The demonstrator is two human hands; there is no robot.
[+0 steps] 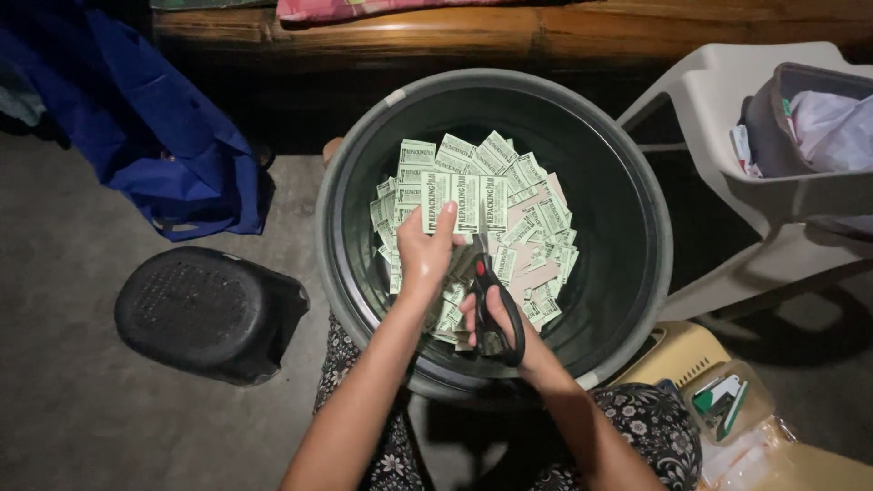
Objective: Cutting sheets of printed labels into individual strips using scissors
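Green paper strip sits pinched in our left hand above the bucket of cut slips; our right hand grips the scissors, mid-cutting; we judge the next snip needs blades squared to the strip

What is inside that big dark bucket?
The bucket holds a heap of pale green paper slips. Its bottom under the heap is covered, and the hands hide some slips near the front.

You've got matt paper labels, black plastic-handled scissors, a smooth dark plastic tub, rough concrete floor.
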